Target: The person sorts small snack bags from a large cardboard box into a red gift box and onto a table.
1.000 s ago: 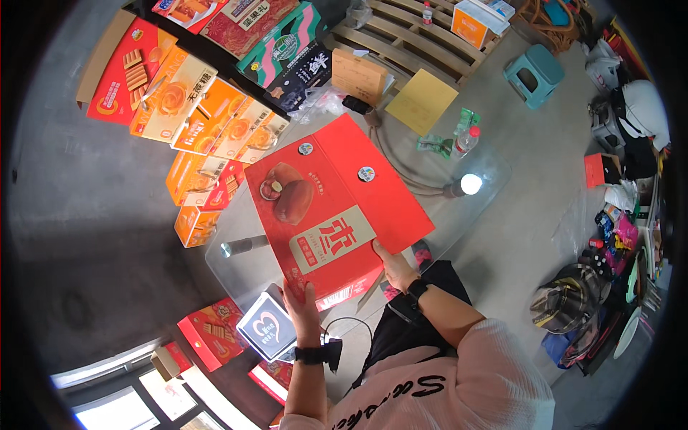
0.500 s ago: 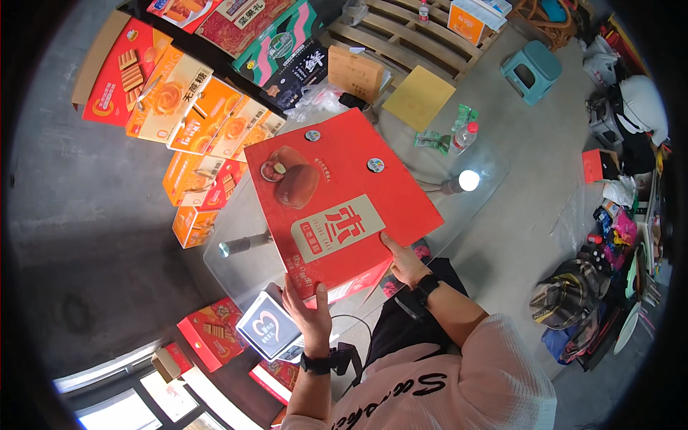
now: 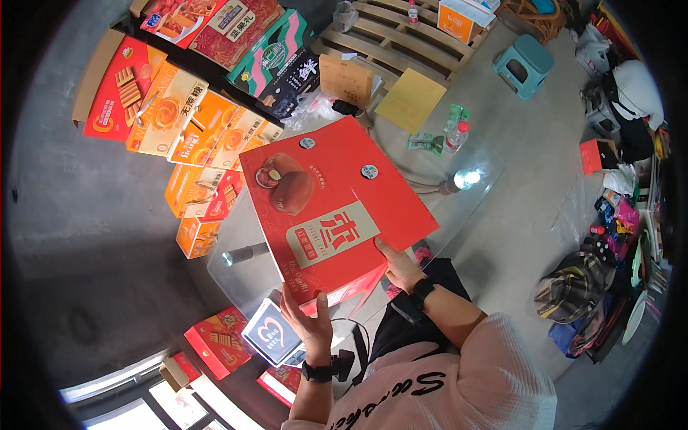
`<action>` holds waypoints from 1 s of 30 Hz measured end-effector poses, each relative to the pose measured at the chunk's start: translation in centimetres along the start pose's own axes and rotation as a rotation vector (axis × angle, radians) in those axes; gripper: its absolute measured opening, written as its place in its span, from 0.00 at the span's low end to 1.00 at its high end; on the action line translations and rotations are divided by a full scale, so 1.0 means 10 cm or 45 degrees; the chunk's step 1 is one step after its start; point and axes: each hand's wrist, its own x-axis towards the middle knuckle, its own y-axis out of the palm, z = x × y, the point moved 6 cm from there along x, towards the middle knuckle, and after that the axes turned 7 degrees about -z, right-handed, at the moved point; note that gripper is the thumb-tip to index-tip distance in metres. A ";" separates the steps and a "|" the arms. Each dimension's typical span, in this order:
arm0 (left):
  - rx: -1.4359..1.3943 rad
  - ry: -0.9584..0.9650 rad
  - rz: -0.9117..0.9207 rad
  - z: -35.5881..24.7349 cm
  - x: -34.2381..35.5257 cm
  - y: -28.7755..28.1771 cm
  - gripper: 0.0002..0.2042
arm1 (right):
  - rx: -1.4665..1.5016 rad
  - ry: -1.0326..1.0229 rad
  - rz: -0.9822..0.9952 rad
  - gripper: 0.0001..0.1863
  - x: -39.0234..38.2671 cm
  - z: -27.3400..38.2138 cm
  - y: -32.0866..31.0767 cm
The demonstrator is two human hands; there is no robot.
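Between my hands is a large red cardboard gift box [image 3: 401,208], printed with a brown cake picture and a pale label panel, with two small round stickers on top. It is tilted over a glass table [image 3: 240,287]. My left hand [image 3: 309,326] grips its near left corner, thumb toward the near side and fingers along the left edge. My right hand [image 3: 401,266] holds the near right edge, thumb on the top face and its other fingers hidden beneath. Whether the box rests on the glass, I cannot tell.
On the glass lie a yellow sheet [image 3: 410,100], green packets [image 3: 426,142] and a plastic bottle [image 3: 456,136]. A white screen device [image 3: 272,333] stands by my left hand. Orange boxes [image 3: 188,143] are stacked at left. A teal stool [image 3: 523,66] stands far right.
The view has shifted slightly, so the surroundings sit a little differently in the picture. Both hands keep their hold on the red box, which has barely moved relative to them.
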 end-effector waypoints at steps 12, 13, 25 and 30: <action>0.036 0.047 -0.022 -0.07 -0.05 -0.10 0.35 | 0.046 0.110 0.039 0.23 -0.05 -0.13 -0.03; 0.039 0.048 -0.021 -0.06 -0.05 -0.10 0.35 | 0.049 0.105 0.032 0.23 -0.04 -0.15 -0.03; 0.023 0.037 -0.049 -0.04 -0.10 -0.24 0.34 | 0.040 0.074 0.056 0.22 -0.04 -0.26 0.03; 0.191 0.201 -0.012 -0.30 -0.12 -0.37 0.35 | 0.092 0.206 0.105 0.24 -0.08 -0.31 0.05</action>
